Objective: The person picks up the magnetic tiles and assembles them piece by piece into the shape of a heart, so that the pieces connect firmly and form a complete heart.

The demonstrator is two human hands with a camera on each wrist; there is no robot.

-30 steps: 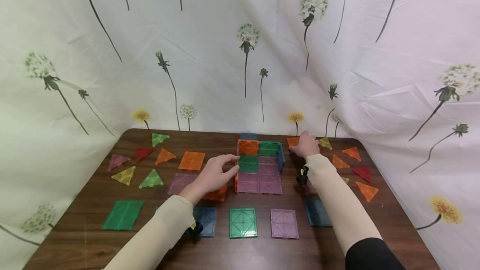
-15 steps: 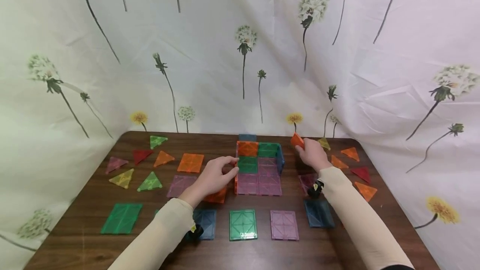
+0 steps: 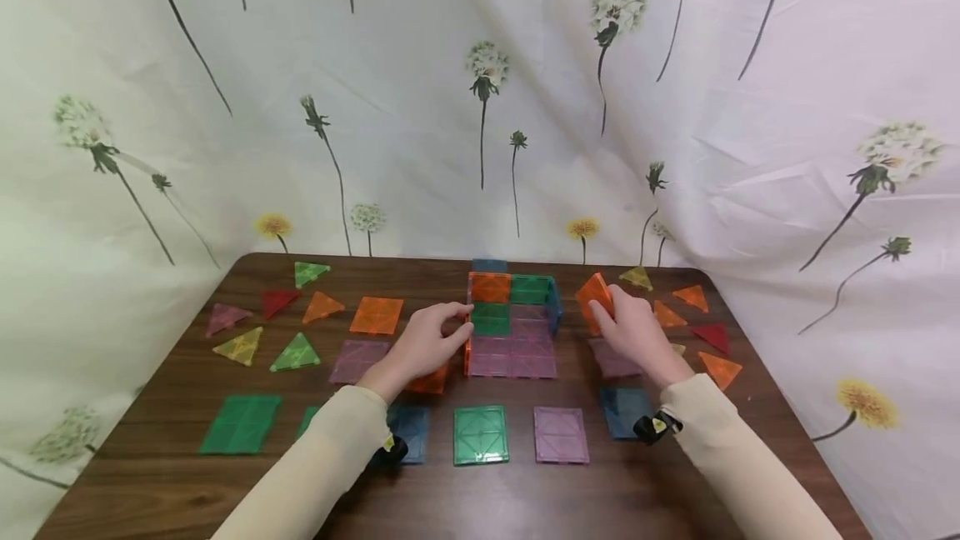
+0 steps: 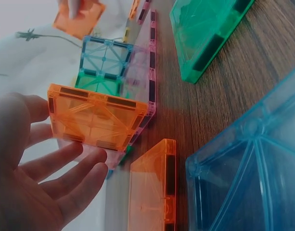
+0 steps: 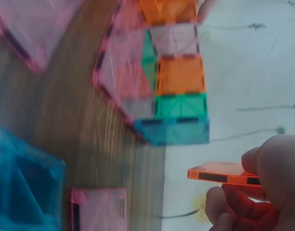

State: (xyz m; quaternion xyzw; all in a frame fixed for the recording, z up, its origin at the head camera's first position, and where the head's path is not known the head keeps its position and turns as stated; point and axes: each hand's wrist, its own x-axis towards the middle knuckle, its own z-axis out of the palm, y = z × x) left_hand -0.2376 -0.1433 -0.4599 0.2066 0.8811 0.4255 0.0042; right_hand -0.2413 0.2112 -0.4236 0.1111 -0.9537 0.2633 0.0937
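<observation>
In the head view, a small open box of see-through magnetic tiles stands mid-table, with a pink floor [image 3: 512, 357], an orange back tile [image 3: 490, 287], a green back tile [image 3: 530, 288] and a blue right wall [image 3: 555, 307]. My left hand [image 3: 422, 348] is at the box's left side. In the left wrist view its fingertips touch the edge of an upright orange wall tile [image 4: 96, 118], the other fingers loosely spread below. Right of the box, my right hand [image 3: 637, 330] pinches an orange square magnetic tile [image 3: 591, 298], tilted and raised; its dark edge magnets show in the right wrist view.
Several triangle tiles lie at the left, such as a green triangle [image 3: 296, 352], and at the right, such as a red triangle [image 3: 711, 337]. Nearer me lie square tiles: green [image 3: 480, 435], pink [image 3: 561, 435] and blue [image 3: 624, 413]. A flowered cloth [image 3: 420, 107] hangs behind the table.
My right hand has picked up the orange square tile from the back right of the table and brought it nearer me, turning it upright. The left hand stays at the box.
</observation>
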